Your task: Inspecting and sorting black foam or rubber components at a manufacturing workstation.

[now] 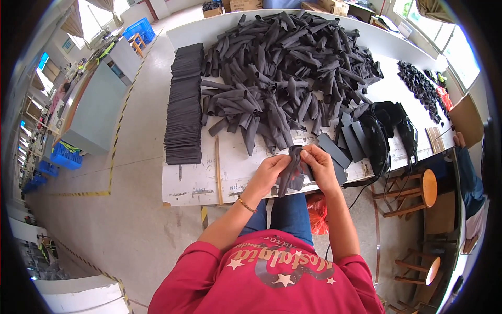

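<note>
Black piece (285, 180): narrow, soft-looking, upper end between both hands, lower end trailing toward the person; just on the near side of the heap (282, 63).
Left hand (272, 171): thumb and fingers pinching the piece's left edge, near side of the heap; some fingertips hidden.
Right hand (320, 163): thumb and forefinger pinching the piece's upper right end, other fingers curled, also near side of the heap.
Bracelet (247, 205): thin, on the left wrist, nearer the person than the heap.
Heap: many dark rolled tubes, lying loose at all angles, some spilling toward the hands.
Table (240, 183): white, scuffed, under the heap.
Stack (184, 104): dark flat pieces packed in a long row, just left of the heap.
Stick (218, 172): slim, wooden, lying on the near left side of the heap.
Sheets (355, 138): dark grey, overlapping, at the heap's near right.
Bundle (381, 136): black, glossy, right of the heap, beyond the sheets; its kind I cannot tell.
Scraps (418, 89): small, dark, scattered well right of the heap.
Red bag (317, 214): below table level, nearer the person than the heap.
Stool (429, 188): round wooden seat, right and near side of the heap.
Blue crate (138, 31): on the floor, well left of the heap.
</note>
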